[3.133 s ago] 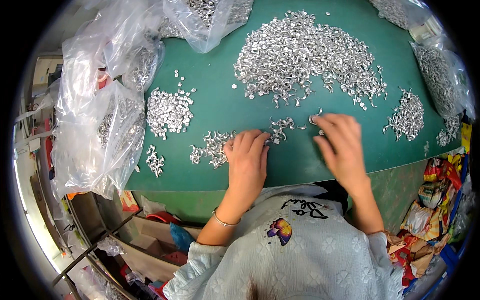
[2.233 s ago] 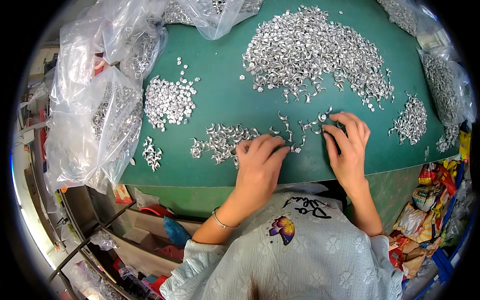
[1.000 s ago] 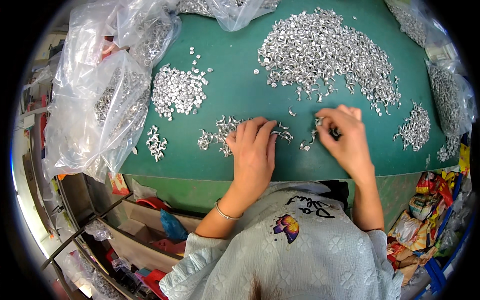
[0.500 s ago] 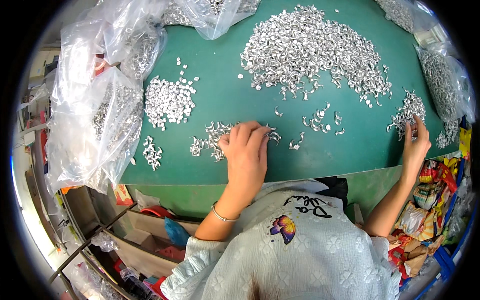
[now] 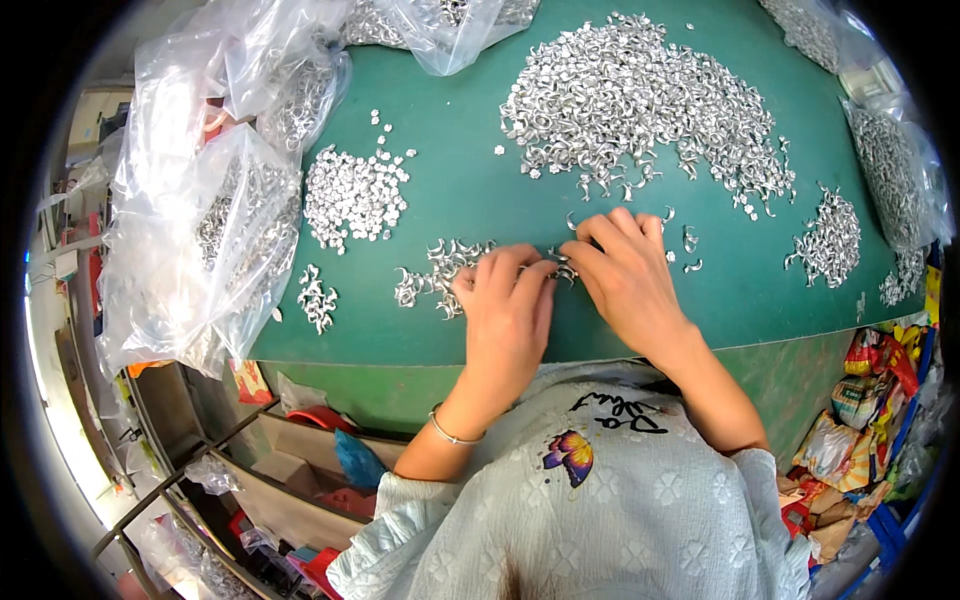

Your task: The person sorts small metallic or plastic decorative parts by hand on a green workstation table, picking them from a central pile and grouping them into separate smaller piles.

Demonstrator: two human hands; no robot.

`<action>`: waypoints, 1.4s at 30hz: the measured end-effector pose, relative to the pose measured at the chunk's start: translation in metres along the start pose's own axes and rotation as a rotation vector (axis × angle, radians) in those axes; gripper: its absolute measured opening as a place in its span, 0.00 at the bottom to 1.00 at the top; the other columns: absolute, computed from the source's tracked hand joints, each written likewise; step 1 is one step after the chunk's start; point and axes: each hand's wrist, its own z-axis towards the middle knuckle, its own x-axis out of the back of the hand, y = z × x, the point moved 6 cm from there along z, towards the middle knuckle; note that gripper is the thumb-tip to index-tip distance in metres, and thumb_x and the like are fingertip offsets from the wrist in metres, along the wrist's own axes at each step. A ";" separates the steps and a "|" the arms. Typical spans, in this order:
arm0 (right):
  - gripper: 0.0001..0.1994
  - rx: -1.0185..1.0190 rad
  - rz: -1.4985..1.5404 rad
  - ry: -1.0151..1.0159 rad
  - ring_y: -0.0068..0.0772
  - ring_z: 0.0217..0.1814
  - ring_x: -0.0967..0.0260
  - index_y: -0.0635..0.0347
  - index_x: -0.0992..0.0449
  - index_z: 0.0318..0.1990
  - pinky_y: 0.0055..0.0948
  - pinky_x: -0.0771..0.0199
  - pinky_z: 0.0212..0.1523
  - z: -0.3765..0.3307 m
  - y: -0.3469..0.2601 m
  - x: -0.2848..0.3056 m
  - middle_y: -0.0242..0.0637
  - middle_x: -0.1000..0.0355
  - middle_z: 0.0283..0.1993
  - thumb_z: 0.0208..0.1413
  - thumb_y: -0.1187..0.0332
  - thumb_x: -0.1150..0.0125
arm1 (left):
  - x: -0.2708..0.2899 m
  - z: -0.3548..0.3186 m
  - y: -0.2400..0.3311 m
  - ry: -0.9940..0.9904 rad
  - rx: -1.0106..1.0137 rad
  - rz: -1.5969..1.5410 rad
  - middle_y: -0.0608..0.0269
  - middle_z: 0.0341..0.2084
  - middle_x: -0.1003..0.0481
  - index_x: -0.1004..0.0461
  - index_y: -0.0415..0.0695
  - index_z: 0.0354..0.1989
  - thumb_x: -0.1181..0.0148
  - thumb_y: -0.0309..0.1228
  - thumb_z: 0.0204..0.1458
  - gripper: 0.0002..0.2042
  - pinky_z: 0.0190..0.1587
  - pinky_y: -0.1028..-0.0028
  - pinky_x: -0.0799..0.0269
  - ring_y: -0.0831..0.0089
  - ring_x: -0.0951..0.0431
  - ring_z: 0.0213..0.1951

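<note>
My left hand (image 5: 505,310) rests low over the table with its fingers curled in, just right of a small heap of curved silver metal pieces (image 5: 440,275). Close beside it, my right hand (image 5: 635,285) reaches in from the right with bent fingers, thumb side toward the left hand. A few curved metal pieces (image 5: 565,268) show in the narrow gap between the fingertips of both hands. What each hand pinches is hidden by the fingers. Some loose curved pieces (image 5: 690,240) lie right of my right hand, partly behind its fingers.
A large pile of curved metal pieces (image 5: 640,105) covers the back of the green table (image 5: 450,130). Small flower-shaped pieces (image 5: 355,198) and a little cluster (image 5: 317,300) lie left. Another pile (image 5: 830,240) sits right. Filled plastic bags (image 5: 200,220) stand along the left edge.
My right hand has left the small pile at the right and come across to meet the left hand. My left hand stays nearly in place, fingers still curled.
</note>
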 end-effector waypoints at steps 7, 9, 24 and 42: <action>0.03 -0.118 -0.152 0.145 0.33 0.41 0.34 0.57 0.23 0.32 0.34 0.44 0.45 -0.021 0.024 0.053 0.32 0.28 0.37 0.49 0.73 0.36 | -0.011 -0.004 -0.002 -0.043 -0.012 0.047 0.63 0.41 0.29 0.25 0.45 0.42 0.33 0.24 0.43 0.15 0.48 0.62 0.45 0.63 0.31 0.46; 0.03 -0.274 -0.334 0.233 0.35 0.41 0.32 0.56 0.23 0.33 0.35 0.44 0.46 -0.050 0.058 0.091 0.33 0.27 0.37 0.50 0.72 0.36 | -0.007 -0.002 -0.004 -0.028 0.022 0.076 0.63 0.42 0.29 0.25 0.45 0.42 0.35 0.24 0.44 0.14 0.49 0.62 0.45 0.62 0.31 0.47; 0.18 -0.431 -0.078 0.096 0.48 0.47 0.34 0.64 0.27 0.45 0.39 0.34 0.48 -0.070 0.052 0.064 0.45 0.31 0.44 0.45 0.74 0.33 | -0.022 0.012 0.023 -0.039 -0.122 -0.024 0.58 0.49 0.31 0.26 0.42 0.45 0.41 0.19 0.48 0.15 0.55 0.60 0.44 0.58 0.32 0.52; 0.12 -0.177 0.137 0.063 0.41 0.43 0.35 0.64 0.24 0.40 0.35 0.35 0.42 -0.060 0.028 0.042 0.38 0.31 0.43 0.46 0.77 0.36 | -0.034 0.006 0.029 -0.210 -0.123 -0.188 0.55 0.42 0.31 0.27 0.39 0.45 0.35 0.23 0.45 0.17 0.47 0.63 0.35 0.56 0.31 0.44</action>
